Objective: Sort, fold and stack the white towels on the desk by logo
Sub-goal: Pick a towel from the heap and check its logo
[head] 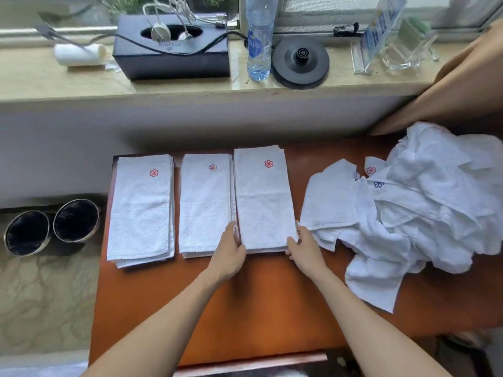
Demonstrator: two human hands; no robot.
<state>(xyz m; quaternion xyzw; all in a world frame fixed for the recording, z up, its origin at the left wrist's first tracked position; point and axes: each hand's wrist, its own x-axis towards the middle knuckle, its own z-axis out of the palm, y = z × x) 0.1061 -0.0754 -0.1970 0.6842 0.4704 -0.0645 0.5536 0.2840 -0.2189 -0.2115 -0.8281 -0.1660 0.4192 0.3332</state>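
Three folded white towel stacks with red flower logos lie side by side on the orange-brown desk [245, 308]: a left stack [141, 210], a middle stack [205, 205] and a right stack [264, 202]. My left hand [231, 254] grips the near left corner of the right stack. My right hand [302, 248] grips its near right corner. To the right lies a heap of unfolded white towels [424, 213]; one red logo [370, 170] and one blue logo [378, 184] show in it.
Behind the desk a stone sill holds a black tissue box [171, 50] with cables, a water bottle [260, 36], a kettle base [300, 62], a rolled white cloth [79, 54] and a glass ashtray [408, 54]. Two dark round bins [51, 227] stand on the floor at left.
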